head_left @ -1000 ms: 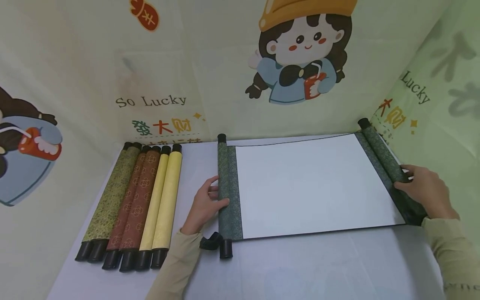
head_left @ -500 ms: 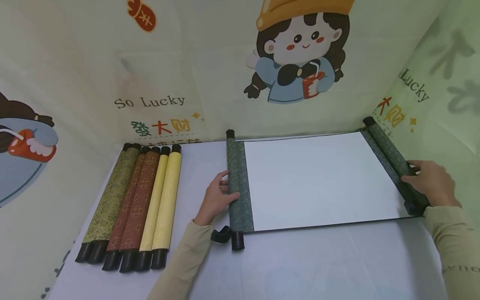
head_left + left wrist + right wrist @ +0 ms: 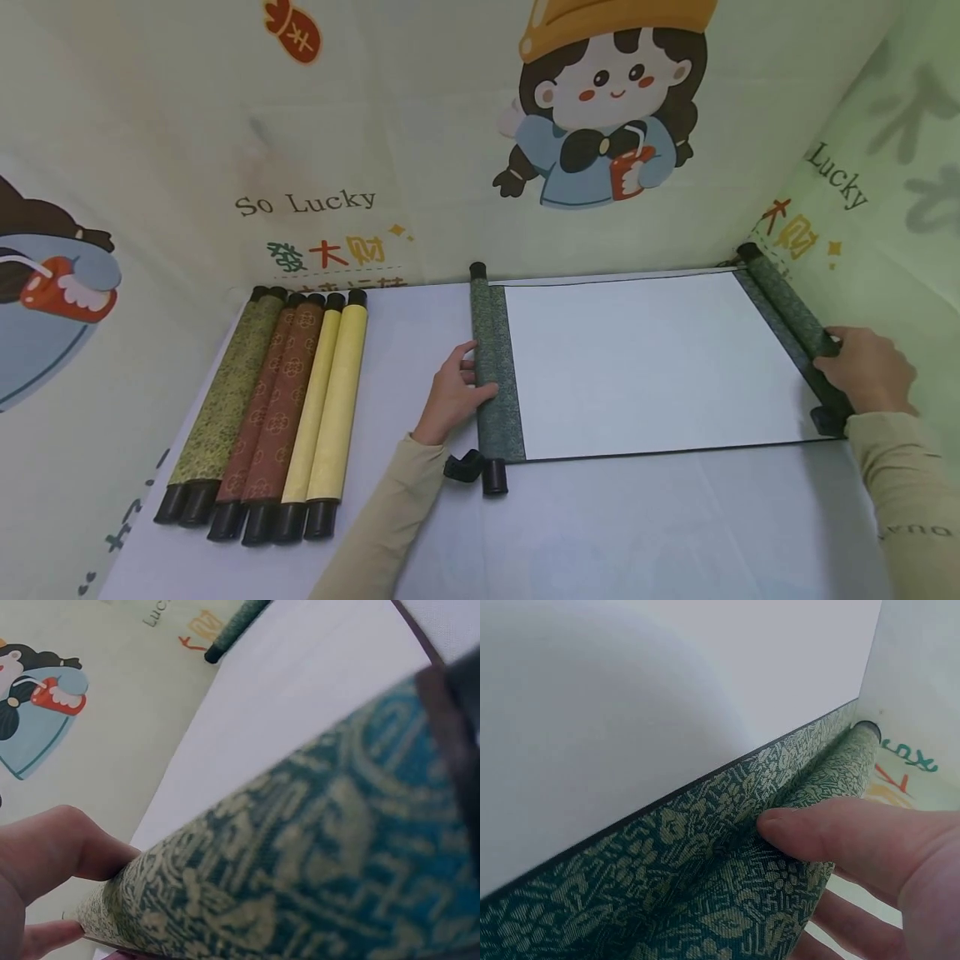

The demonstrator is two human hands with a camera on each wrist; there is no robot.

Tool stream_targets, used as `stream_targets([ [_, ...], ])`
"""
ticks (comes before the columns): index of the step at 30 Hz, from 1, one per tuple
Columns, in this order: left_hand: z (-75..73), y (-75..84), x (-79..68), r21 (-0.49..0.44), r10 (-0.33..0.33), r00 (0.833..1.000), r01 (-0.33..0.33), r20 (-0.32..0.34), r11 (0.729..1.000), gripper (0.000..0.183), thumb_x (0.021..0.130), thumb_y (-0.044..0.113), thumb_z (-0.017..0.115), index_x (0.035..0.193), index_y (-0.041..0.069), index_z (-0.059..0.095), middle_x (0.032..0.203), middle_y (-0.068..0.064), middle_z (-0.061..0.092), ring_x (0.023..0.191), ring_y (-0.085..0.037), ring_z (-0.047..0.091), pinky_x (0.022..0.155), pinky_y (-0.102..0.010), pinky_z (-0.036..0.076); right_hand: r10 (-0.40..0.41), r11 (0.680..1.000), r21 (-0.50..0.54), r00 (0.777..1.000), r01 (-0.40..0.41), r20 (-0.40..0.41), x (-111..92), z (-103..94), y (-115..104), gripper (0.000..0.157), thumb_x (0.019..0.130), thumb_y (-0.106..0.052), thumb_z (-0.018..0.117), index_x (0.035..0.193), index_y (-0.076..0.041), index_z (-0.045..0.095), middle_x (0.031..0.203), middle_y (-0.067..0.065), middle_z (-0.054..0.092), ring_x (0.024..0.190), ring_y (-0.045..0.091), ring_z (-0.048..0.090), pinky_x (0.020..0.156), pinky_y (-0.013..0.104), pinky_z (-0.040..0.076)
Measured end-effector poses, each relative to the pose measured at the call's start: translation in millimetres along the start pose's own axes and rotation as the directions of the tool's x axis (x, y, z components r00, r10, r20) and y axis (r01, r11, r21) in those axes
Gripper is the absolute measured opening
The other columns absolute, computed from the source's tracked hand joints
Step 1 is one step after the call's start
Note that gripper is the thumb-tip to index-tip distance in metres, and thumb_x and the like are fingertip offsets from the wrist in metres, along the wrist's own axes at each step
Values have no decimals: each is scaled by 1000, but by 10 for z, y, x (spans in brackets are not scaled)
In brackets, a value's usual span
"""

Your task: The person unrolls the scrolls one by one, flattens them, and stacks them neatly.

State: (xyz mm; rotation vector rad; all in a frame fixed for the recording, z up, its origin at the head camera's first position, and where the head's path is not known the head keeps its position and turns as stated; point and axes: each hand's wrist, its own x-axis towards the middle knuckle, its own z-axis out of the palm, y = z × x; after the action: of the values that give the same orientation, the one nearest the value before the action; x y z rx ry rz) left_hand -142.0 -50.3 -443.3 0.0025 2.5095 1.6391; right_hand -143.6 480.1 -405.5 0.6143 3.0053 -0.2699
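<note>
A scroll with a blank white sheet (image 3: pixel 652 367) lies spread across the table, its ends in green patterned fabric. My left hand (image 3: pixel 456 393) grips the left roller (image 3: pixel 484 333), thumb on the near side and fingers at its outer edge. In the left wrist view, the patterned roller (image 3: pixel 300 840) fills the foreground, with fingers touching its far part. My right hand (image 3: pixel 870 367) holds the right roller (image 3: pixel 783 292). The right wrist view has the thumb (image 3: pixel 802 829) on top of the fabric roll (image 3: pixel 742 892) and the other fingers underneath.
Several rolled scrolls lie side by side at the left: mottled green (image 3: pixel 228 392), brown-red (image 3: pixel 281 400) and yellow (image 3: pixel 337 400), all with black end caps. A printed cloth wall (image 3: pixel 420 150) rises behind the table and along both sides. White cloth (image 3: pixel 645 533) covers the table.
The left roller has slid to the right with my left hand. The right roller has shifted slightly right too, and the white stretch between them looks a little shorter.
</note>
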Motion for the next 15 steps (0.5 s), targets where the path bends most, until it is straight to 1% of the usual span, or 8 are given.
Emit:
stream_targets([
  [2, 18, -1, 8, 7, 4, 1000, -4, -5, 1000, 77, 80, 9, 74, 150, 9, 41, 124, -21, 60, 108, -32, 62, 87, -45, 54, -6, 1000, 5, 1000, 6, -1, 1, 33, 20, 62, 87, -10, 64, 140, 12, 41, 122, 42, 51, 96, 61, 53, 66, 60, 46],
  [6, 45, 0, 15, 31, 4, 1000, -4, -14, 1000, 77, 79, 10, 74, 149, 10, 42, 123, -20, 60, 107, -32, 62, 86, -45, 54, 9, 1000, 12, 1000, -9, 10, 7, 94, 45, 63, 86, -11, 64, 139, 11, 41, 126, 44, 47, 98, 64, 51, 69, 62, 46],
  [9, 62, 3, 13, 43, -7, 1000, 8, -13, 999, 76, 79, 13, 75, 148, 11, 43, 123, -18, 60, 106, -30, 61, 85, -44, 53, 36, 999, 9, 999, -36, 8, 13, 120, 39, 62, 85, -9, 63, 139, 11, 40, 126, 45, 46, 98, 64, 52, 70, 63, 46],
  [15, 91, 3, 5, 51, -15, 1000, 15, -4, 999, 76, 79, 15, 76, 147, 12, 45, 123, -17, 60, 106, -29, 60, 84, -43, 53, 43, 999, -6, 999, -43, -31, 7, 123, 23, 60, 82, -6, 58, 137, 12, 43, 121, 45, 49, 94, 63, 54, 64, 61, 47],
])
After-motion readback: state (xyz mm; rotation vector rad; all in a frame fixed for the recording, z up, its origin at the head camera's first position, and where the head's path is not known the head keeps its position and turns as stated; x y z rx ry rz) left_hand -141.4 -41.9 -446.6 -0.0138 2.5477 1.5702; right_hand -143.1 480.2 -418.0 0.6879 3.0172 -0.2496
